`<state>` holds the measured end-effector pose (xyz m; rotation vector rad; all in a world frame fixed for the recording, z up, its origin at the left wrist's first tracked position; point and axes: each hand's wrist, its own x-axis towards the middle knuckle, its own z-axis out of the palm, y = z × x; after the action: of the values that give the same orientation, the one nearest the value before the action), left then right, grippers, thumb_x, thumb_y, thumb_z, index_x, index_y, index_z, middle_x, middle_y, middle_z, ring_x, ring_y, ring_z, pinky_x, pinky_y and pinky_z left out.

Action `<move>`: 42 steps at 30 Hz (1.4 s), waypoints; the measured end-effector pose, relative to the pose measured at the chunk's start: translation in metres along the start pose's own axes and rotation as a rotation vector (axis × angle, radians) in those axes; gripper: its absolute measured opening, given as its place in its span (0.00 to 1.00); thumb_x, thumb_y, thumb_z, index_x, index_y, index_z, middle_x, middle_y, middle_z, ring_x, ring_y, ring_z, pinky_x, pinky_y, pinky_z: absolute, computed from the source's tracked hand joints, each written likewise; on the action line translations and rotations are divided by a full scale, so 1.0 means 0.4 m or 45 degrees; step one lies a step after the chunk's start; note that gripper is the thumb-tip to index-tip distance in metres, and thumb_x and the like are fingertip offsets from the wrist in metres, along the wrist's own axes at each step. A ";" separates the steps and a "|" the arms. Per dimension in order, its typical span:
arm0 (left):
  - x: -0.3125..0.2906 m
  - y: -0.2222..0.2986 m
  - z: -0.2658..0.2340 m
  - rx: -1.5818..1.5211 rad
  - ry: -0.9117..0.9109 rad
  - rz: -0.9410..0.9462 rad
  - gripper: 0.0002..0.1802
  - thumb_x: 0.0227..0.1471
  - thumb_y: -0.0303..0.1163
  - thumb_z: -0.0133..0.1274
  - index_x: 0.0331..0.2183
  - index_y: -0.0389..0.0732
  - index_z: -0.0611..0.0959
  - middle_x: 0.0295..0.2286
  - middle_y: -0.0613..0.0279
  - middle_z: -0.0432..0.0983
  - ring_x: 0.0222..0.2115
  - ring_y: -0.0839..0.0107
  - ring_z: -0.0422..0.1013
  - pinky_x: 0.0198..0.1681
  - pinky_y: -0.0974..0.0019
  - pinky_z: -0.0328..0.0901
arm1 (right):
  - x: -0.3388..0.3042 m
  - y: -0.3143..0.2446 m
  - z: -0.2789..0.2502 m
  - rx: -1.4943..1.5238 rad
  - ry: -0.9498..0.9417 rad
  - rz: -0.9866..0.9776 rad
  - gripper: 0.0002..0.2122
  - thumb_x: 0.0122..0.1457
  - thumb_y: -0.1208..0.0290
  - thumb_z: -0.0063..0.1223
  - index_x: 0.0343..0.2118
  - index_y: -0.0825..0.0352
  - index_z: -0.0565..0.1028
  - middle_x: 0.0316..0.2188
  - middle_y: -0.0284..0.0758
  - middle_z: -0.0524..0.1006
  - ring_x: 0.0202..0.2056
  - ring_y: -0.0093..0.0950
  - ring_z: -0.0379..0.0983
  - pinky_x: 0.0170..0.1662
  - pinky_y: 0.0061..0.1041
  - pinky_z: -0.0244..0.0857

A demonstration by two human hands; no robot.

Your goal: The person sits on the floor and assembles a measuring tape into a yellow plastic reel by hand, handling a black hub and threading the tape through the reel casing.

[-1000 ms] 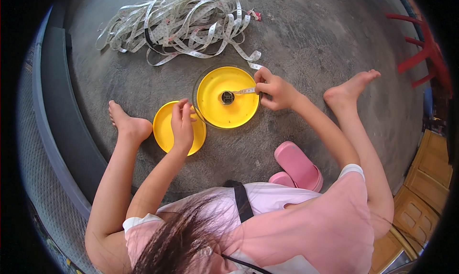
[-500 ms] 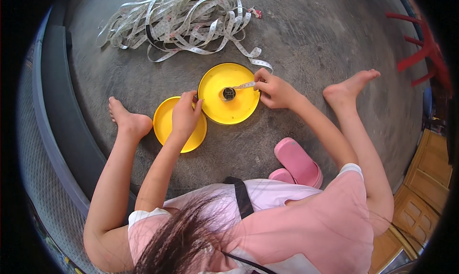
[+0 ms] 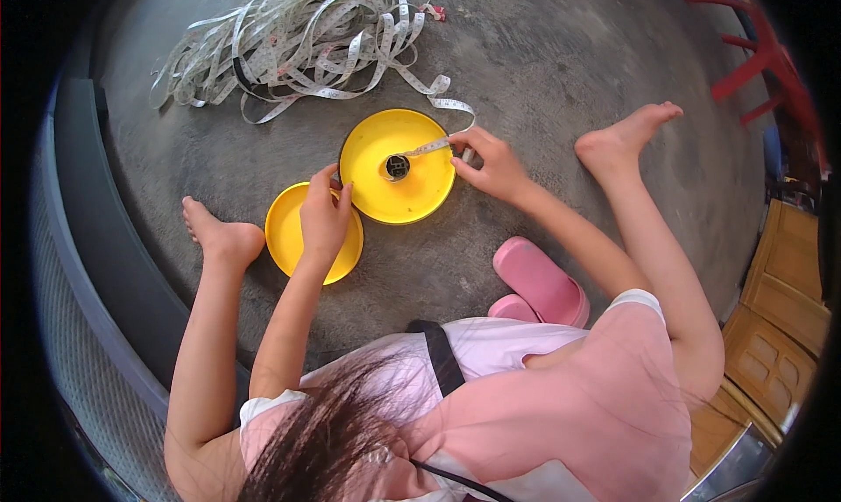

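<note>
A yellow round reel (image 3: 363, 182) with a dark hub opening lies on the floor in front of me. My left hand (image 3: 324, 222) reaches over a smaller yellow disc (image 3: 289, 239), its bent fingers and thumb on the reel's left rim. A white measuring tape (image 3: 429, 146) runs from the hub across the reel to its right rim. There my right hand (image 3: 498, 169) has its index finger on the tape and its thumb at the rim. Something small and white shows between these fingers; I cannot make out what. From the fingertips the tape curls up toward a loose tangled pile of tape (image 3: 298, 46).
My bare feet rest on the grey floor (image 3: 526, 73) at either side. Pink slippers (image 3: 539, 279) lie at my right, near my lap. A red chair (image 3: 762, 64) stands at the far right, wooden cabinet doors (image 3: 780, 327) at the right edge. A dark raised edge (image 3: 109, 213) runs along the left.
The whole view has shifted slightly, moving the floor things left in the picture. My right hand has come closer to the reel's rim, and its thumb and index finger are further apart.
</note>
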<state>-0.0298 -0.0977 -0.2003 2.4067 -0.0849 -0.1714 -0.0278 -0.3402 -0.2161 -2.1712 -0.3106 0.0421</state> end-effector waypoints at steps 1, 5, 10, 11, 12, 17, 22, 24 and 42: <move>-0.001 0.003 0.000 0.003 -0.002 0.000 0.17 0.38 0.26 0.47 0.36 0.37 0.67 0.22 0.57 0.66 0.19 0.66 0.65 0.23 0.69 0.61 | -0.003 -0.001 0.004 0.040 0.014 0.080 0.11 0.39 0.77 0.46 0.30 0.67 0.66 0.20 0.34 0.65 0.24 0.25 0.64 0.26 0.20 0.58; -0.007 0.009 0.001 0.026 -0.056 0.008 0.20 0.37 0.28 0.49 0.37 0.38 0.66 0.25 0.56 0.66 0.22 0.65 0.65 0.23 0.69 0.61 | -0.012 -0.002 0.018 0.027 0.169 0.068 0.10 0.39 0.77 0.45 0.29 0.68 0.67 0.19 0.33 0.65 0.22 0.24 0.64 0.24 0.19 0.58; -0.018 0.047 -0.001 0.316 -0.141 0.258 0.29 0.32 0.36 0.53 0.39 0.37 0.63 0.36 0.55 0.59 0.31 0.63 0.63 0.29 0.66 0.60 | -0.021 -0.006 0.022 0.052 0.289 0.201 0.09 0.39 0.79 0.44 0.28 0.68 0.66 0.19 0.33 0.63 0.20 0.23 0.61 0.23 0.18 0.56; -0.016 0.054 -0.003 0.309 -0.146 0.258 0.29 0.32 0.36 0.53 0.39 0.37 0.63 0.36 0.55 0.59 0.31 0.63 0.63 0.29 0.66 0.60 | -0.024 -0.007 0.021 0.046 0.286 0.207 0.09 0.39 0.79 0.44 0.28 0.68 0.66 0.19 0.33 0.63 0.20 0.23 0.61 0.23 0.18 0.56; -0.011 0.060 -0.006 0.493 -0.195 0.387 0.32 0.32 0.37 0.53 0.41 0.38 0.61 0.40 0.54 0.55 0.37 0.61 0.59 0.35 0.63 0.57 | -0.027 -0.010 0.019 0.048 0.290 0.233 0.09 0.39 0.79 0.43 0.28 0.68 0.66 0.20 0.35 0.63 0.22 0.26 0.62 0.24 0.21 0.57; 0.010 0.047 0.012 0.599 -0.281 0.537 0.38 0.31 0.39 0.54 0.45 0.37 0.57 0.48 0.51 0.41 0.48 0.56 0.44 0.48 0.58 0.45 | -0.031 0.009 0.036 0.037 0.337 0.232 0.09 0.39 0.80 0.42 0.28 0.69 0.65 0.21 0.36 0.63 0.23 0.28 0.63 0.25 0.22 0.57; 0.004 0.024 0.020 0.493 -0.335 0.518 0.40 0.32 0.41 0.53 0.44 0.32 0.55 0.49 0.49 0.39 0.49 0.58 0.42 0.48 0.57 0.44 | -0.031 0.006 0.039 0.020 0.348 0.235 0.09 0.42 0.80 0.44 0.30 0.68 0.67 0.22 0.31 0.64 0.23 0.17 0.61 0.22 0.11 0.55; 0.008 0.021 0.013 0.443 -0.347 0.507 0.39 0.32 0.39 0.53 0.44 0.31 0.55 0.48 0.48 0.40 0.48 0.56 0.44 0.48 0.58 0.45 | -0.030 0.017 0.030 0.078 0.315 0.231 0.10 0.42 0.79 0.44 0.31 0.68 0.67 0.22 0.30 0.64 0.24 0.16 0.60 0.22 0.11 0.55; 0.167 0.017 0.075 -0.095 0.130 0.346 0.06 0.40 0.31 0.46 0.23 0.38 0.72 0.19 0.57 0.63 0.22 0.61 0.63 0.25 0.65 0.59 | 0.004 0.002 0.030 0.110 0.340 0.459 0.07 0.44 0.74 0.47 0.27 0.69 0.70 0.22 0.30 0.68 0.23 0.17 0.62 0.25 0.13 0.56</move>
<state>0.0318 -0.1296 -0.2246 2.2979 -0.3496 0.0722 -0.0277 -0.3306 -0.2236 -2.0910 0.2317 -0.0313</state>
